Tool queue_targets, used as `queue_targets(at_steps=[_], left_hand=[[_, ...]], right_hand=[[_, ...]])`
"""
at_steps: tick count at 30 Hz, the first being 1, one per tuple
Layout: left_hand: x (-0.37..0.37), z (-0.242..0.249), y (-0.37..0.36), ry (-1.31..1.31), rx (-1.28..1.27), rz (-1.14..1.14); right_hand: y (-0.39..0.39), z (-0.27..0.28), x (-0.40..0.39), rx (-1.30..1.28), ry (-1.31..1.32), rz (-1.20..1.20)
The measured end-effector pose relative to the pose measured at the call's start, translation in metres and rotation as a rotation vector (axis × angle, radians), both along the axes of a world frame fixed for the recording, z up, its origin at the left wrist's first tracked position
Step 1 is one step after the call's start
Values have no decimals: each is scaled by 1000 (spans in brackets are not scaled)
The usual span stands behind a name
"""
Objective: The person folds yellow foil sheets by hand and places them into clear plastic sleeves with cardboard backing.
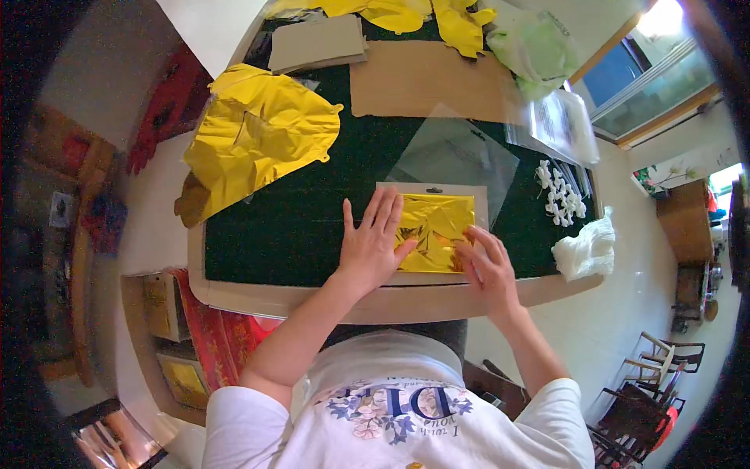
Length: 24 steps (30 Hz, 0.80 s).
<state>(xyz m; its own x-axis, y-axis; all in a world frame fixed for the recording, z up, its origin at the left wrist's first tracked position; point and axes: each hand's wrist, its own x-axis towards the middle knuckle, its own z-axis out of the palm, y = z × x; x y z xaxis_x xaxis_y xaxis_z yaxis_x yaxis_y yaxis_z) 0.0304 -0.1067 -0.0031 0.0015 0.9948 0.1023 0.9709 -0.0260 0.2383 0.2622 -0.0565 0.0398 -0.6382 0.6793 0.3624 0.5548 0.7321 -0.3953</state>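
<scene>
A gold foil balloon (pixel 433 227), folded flat into a rectangle, lies on a pale card (pixel 479 199) with a hanging slot at its top. My left hand (pixel 370 241) lies flat along the left side of the card and foil, fingers stretched and thumb on the foil. At the foil's right edge, the bent fingers and thumb of my right hand (pixel 490 270) pinch the balloon; part of that edge is hidden under them. Just behind the card is a clear plastic sleeve (pixel 453 148).
An unfolded gold foil balloon (pixel 258 141) spreads at the left. Stacked cards (pixel 316 43), a brown cardboard sheet (pixel 430 78) and more gold foil (pixel 461 27) are at the back. Clear bags (pixel 558 125), white ties (pixel 558 194) and a white plastic bundle (pixel 586 248) lie right.
</scene>
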Motion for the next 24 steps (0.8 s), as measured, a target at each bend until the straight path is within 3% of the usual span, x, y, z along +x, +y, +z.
queue_targets(at_steps=[1,7,10,16,19,24], left_hand=[[0,0,0,3,0,3],[0,3,0,12,-18,6],[1,3,2,26,-40,8],[0,8,1,39,-60,2],[1,23,5,-84,-10,54],[-21,31,68,110,106,-271]], right_hand=[[-4,-6,2,-84,13,-27],[-6,-17,5,9,-187,-44],[-6,-14,1,98,-186,-27],[-9,-17,0,-21,-181,-23],[-9,-17,0,-42,-157,-23],[-10,-20,0,-35,-163,-32]])
